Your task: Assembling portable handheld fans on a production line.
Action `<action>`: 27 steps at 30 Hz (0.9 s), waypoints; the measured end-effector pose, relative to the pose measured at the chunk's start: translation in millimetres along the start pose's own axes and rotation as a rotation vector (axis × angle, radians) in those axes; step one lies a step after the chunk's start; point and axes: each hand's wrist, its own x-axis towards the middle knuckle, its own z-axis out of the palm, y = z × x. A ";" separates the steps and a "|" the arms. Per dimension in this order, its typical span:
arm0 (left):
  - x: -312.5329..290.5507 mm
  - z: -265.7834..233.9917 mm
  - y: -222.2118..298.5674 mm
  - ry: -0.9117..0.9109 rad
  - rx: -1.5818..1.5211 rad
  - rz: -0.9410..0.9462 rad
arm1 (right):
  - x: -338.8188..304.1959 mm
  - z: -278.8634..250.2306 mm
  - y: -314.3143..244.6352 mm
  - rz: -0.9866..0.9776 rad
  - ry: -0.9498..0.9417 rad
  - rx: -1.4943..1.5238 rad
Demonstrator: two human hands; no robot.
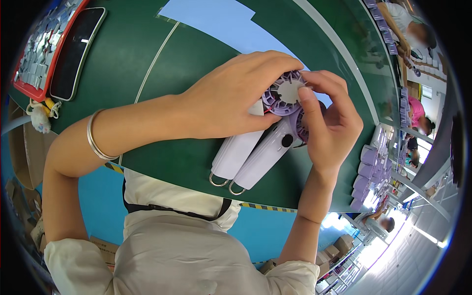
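Two pale lavender handheld fans lie side by side on the green table, their handles pointing toward me and ending in metal loops. My left hand (236, 98) wraps the head of the left fan (236, 155), its fingers over the far rim and its thumb along the near side. My right hand (327, 118) grips the same purple slotted head from the right, thumb at the edge of its pale centre disc (289, 92). The right fan (263, 156) has a round black spot on its handle; its head is partly hidden under the left fan's head and my right hand.
At the far left, a red tray (33, 91) of small silvery pieces stands beside a smartphone (77, 53) and a plush charm (40, 120). A light blue sheet (211, 17) lies at the back. Several purple parts (364, 172) line the right edge; people (400, 22) work beyond.
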 end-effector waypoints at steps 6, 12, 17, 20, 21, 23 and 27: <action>0.0 0.8 -1.3 0.006 0.003 0.018 | 2.6 -1.5 3.9 -0.139 -0.067 -0.120; 0.0 -0.9 0.5 -0.005 -0.007 -0.009 | 0.1 1.3 0.6 -0.045 -0.043 -0.096; -1.4 0.6 -0.3 0.001 -0.019 -0.033 | -2.2 7.2 0.0 -0.150 -0.027 -0.403; -1.5 0.2 -0.7 -0.004 -0.027 -0.026 | -3.2 6.1 1.3 -0.153 -0.052 -0.411; -1.6 0.3 -0.7 -0.004 -0.027 -0.027 | -3.7 6.4 1.5 -0.153 -0.053 -0.412; -1.3 0.3 -0.7 -0.002 -0.027 -0.021 | -4.3 6.9 1.6 -0.174 -0.050 -0.409; -1.5 -1.1 -0.8 -0.007 -0.043 -0.029 | -4.9 8.4 -0.7 -0.190 -0.059 -0.412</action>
